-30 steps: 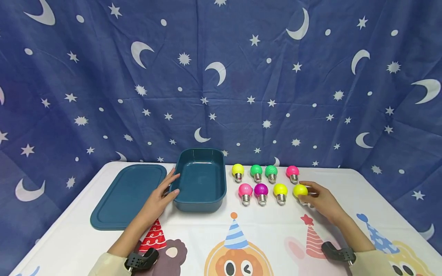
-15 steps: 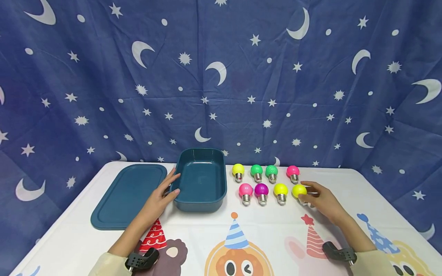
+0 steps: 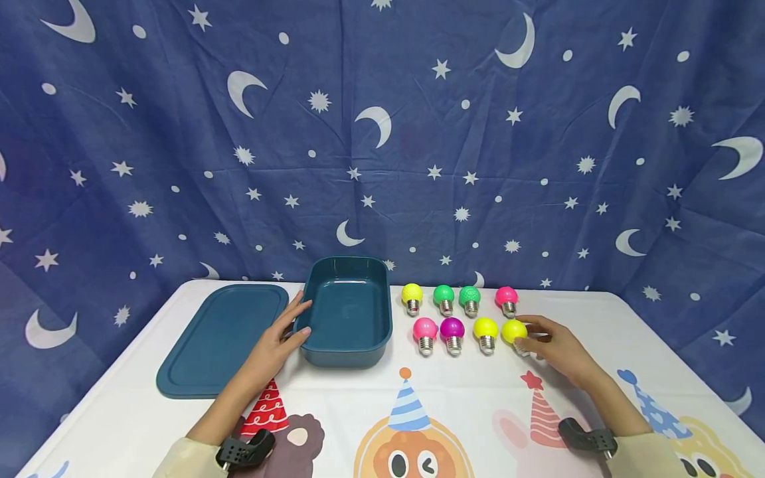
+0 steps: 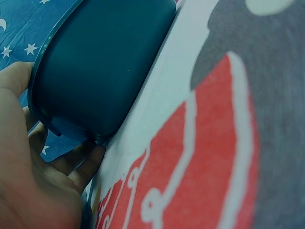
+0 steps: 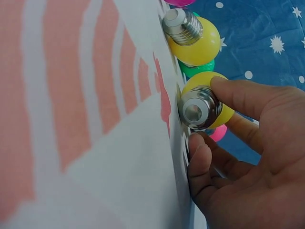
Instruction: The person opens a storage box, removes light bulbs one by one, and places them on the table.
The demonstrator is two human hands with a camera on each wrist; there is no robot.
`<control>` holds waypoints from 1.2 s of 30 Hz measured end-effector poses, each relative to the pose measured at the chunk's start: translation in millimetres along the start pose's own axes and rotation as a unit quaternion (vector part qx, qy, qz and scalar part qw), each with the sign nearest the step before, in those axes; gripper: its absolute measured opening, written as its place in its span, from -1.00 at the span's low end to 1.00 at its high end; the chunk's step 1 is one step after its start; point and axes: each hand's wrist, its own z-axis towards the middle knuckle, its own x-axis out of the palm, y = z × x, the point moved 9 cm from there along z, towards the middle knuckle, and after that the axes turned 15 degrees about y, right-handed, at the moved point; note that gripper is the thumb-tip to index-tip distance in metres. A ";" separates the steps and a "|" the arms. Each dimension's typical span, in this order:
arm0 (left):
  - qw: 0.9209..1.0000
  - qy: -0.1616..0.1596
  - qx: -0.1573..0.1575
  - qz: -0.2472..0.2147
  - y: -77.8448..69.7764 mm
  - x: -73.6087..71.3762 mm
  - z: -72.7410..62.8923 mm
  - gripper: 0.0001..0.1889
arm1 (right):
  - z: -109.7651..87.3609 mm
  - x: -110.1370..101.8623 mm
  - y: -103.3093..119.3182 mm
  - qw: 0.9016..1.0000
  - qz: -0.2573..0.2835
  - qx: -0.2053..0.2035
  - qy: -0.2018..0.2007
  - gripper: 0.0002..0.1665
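My left hand (image 3: 275,342) rests against the left side of a dark teal plastic box (image 3: 346,358), thumb and forefinger touching its rim. In the left wrist view its fingers lie loosely by the box's wall (image 4: 105,71). My right hand (image 3: 558,345) pinches a yellow light bulb (image 3: 514,330) at the right end of the front row. In the right wrist view the thumb lies over the yellow globe (image 5: 202,81), and the bulb's silver screw base (image 5: 198,107) faces the camera, close to the tablecloth. The box holds nothing.
Left of the box lies its flat teal lid (image 3: 224,342). The front row also has a pink bulb (image 3: 425,330), a purple bulb (image 3: 452,328) and another yellow bulb (image 3: 485,328). Behind them several bulbs, including a green bulb (image 3: 443,295), stand near a starry curtain (image 3: 418,146).
The yellow bulb in my right hand has shifted slightly left, towards the neighbouring yellow bulb. My left hand and the box have stayed put.
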 end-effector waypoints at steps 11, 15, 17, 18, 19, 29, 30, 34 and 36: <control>1.000 -0.001 -0.003 0.001 -0.8 -0.9 -0.7 -0.45 | 1.9 1.6 1.7 1.000 -0.009 -0.002 0.005 -0.22; 1.000 -0.001 -0.003 -0.001 -0.8 -0.9 -0.7 -0.45 | 2.4 2.1 2.3 1.000 -0.008 -0.001 0.008 -0.20; 1.000 -0.002 -0.002 -0.003 -0.6 -0.9 -0.5 -0.45 | 2.4 2.1 3.1 1.000 -0.006 0.000 0.009 -0.18; 1.000 -0.001 -0.002 -0.003 -0.5 -0.7 -0.5 -0.45 | 2.5 2.2 3.5 1.000 -0.004 0.000 0.010 -0.18; 1.000 -0.001 -0.003 -0.003 -0.3 -0.6 -0.4 -0.45 | 2.5 2.5 3.9 1.000 -0.003 0.000 0.011 -0.17; 1.000 -0.002 -0.001 0.002 1.3 -0.2 -0.5 -0.46 | -1.3 -0.3 9.2 1.000 -0.003 -0.001 0.017 -0.14; 1.000 -0.002 0.001 0.003 1.5 0.0 -0.5 -0.46 | -2.3 -2.0 10.1 1.000 -0.006 -0.003 0.016 -0.15; 1.000 -0.003 0.002 0.008 3.7 1.7 -1.1 -0.46 | -7.7 -10.4 16.7 1.000 -0.024 -0.019 0.003 -0.19; 1.000 -0.004 -0.002 0.011 5.0 2.8 -1.7 -0.46 | -11.4 -15.2 22.8 0.999 -0.036 -0.036 -0.010 -0.22</control>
